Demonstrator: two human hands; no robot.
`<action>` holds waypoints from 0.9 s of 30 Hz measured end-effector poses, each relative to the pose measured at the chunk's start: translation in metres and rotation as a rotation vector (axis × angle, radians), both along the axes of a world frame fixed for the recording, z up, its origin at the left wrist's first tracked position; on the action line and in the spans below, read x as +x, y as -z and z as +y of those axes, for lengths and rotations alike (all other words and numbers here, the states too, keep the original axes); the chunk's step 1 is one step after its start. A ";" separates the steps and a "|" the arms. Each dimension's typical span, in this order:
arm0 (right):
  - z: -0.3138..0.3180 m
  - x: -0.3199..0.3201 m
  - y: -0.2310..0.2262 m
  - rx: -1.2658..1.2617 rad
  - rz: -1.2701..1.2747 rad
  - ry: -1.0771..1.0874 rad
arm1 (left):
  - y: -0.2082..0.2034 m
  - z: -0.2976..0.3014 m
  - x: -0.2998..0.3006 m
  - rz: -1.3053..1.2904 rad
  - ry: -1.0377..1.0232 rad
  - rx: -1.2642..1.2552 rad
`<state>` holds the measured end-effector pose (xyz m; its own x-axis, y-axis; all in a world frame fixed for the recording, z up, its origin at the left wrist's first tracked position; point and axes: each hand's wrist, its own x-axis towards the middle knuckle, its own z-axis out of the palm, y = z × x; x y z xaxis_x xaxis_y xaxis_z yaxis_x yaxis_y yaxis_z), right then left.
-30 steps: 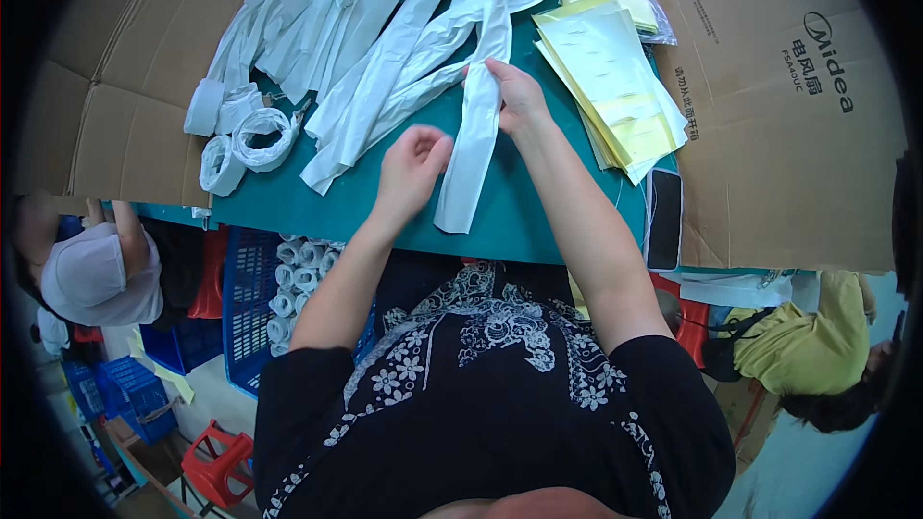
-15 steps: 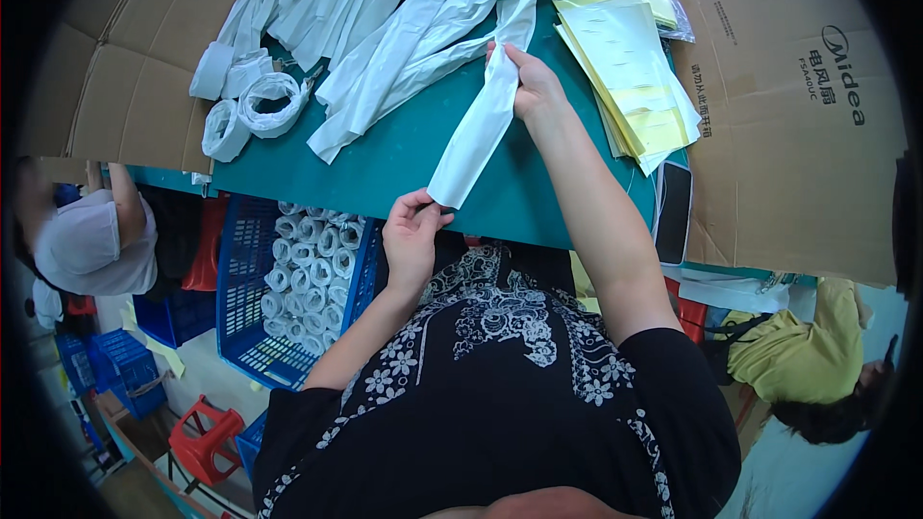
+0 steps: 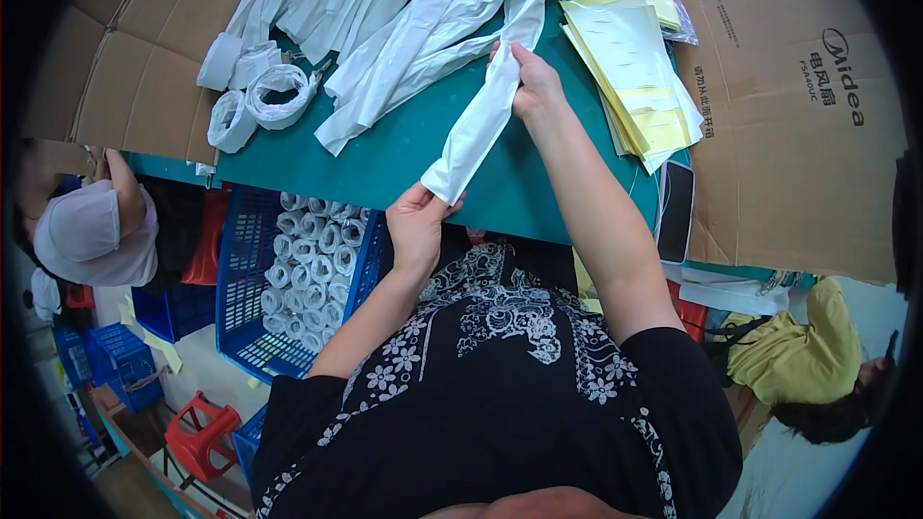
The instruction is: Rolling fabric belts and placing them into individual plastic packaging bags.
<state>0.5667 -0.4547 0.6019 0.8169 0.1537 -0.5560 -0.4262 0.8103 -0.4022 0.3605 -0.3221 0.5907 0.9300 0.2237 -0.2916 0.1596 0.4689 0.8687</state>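
Observation:
A long white strip [image 3: 478, 125], flat and film-like, stretches between my two hands over the green table [image 3: 356, 173]. My left hand [image 3: 415, 223] grips its near end at the table's front edge; some of the fingers are hidden under the strip. Farther up, my right hand [image 3: 537, 86] pinches the same strip between thumb and fingers. Beyond that hand the strip runs on toward a pile of similar white strips [image 3: 404, 48] at the back. Three or so white rolls [image 3: 279, 98] sit at the table's left side.
A blue basket [image 3: 231, 279] below the table's left edge holds several white rolls. Yellow and white sheets [image 3: 635, 77] and a phone [image 3: 675, 211] lie at the right. Cardboard [image 3: 788, 115] flanks both sides. Other people sit at left and right; a red stool [image 3: 204, 437] stands lower left.
My left hand has shifted slightly up with its fingers farther under the strip's near end, which now looks creased. My right hand keeps its pinch in nearly the same place.

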 end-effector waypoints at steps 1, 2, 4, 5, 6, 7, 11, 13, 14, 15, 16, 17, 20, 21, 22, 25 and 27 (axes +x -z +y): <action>-0.001 -0.001 0.002 -0.092 -0.088 -0.024 | 0.004 0.001 0.000 0.029 0.034 0.026; -0.002 -0.004 0.002 -0.177 -0.171 -0.051 | 0.005 0.001 -0.001 0.064 0.064 0.057; -0.001 -0.007 0.002 -0.173 -0.153 -0.053 | 0.003 0.004 -0.004 0.145 0.072 0.032; -0.001 -0.009 0.002 -0.169 -0.137 -0.059 | 0.001 0.005 -0.006 0.224 0.076 0.006; -0.001 -0.009 0.004 -0.169 -0.136 -0.055 | -0.001 0.006 -0.008 0.225 0.079 0.006; -0.002 -0.009 0.008 -0.204 -0.136 -0.061 | -0.003 0.007 -0.012 0.268 0.084 -0.026; 0.005 -0.014 0.017 -0.290 -0.115 -0.057 | -0.010 0.011 -0.032 0.351 0.102 -0.158; 0.005 -0.013 0.019 -0.312 -0.134 -0.058 | -0.011 0.013 -0.041 0.373 0.106 -0.233; 0.004 -0.013 0.020 -0.334 -0.153 -0.056 | -0.011 0.014 -0.045 0.386 0.108 -0.248; 0.004 -0.013 0.022 -0.334 -0.150 -0.055 | -0.011 0.015 -0.048 0.399 0.111 -0.263; 0.003 -0.012 0.023 -0.324 -0.146 -0.044 | -0.008 0.016 -0.050 0.403 0.113 -0.263; 0.005 -0.013 0.018 -0.313 -0.144 -0.040 | -0.004 0.017 -0.052 0.397 0.107 -0.288; -0.001 -0.027 0.001 -0.374 -0.232 -0.312 | 0.014 0.021 -0.058 0.390 0.128 -0.396; -0.006 -0.032 0.001 -0.375 -0.233 -0.312 | 0.019 0.023 -0.059 0.388 0.157 -0.478; -0.011 -0.036 0.002 -0.380 -0.251 -0.406 | 0.023 0.024 -0.059 0.387 0.158 -0.479; -0.019 -0.040 0.012 -0.429 -0.270 -0.455 | 0.028 0.023 -0.060 0.388 0.198 -0.547; -0.018 -0.042 0.013 -0.469 -0.275 -0.410 | 0.031 0.027 -0.060 0.380 0.277 -0.599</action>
<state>0.5251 -0.4725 0.5889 0.8652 0.2744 -0.4196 -0.4935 0.3186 -0.8092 0.3008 -0.2952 0.5595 0.7403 -0.3007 -0.6013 0.5778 0.7419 0.3403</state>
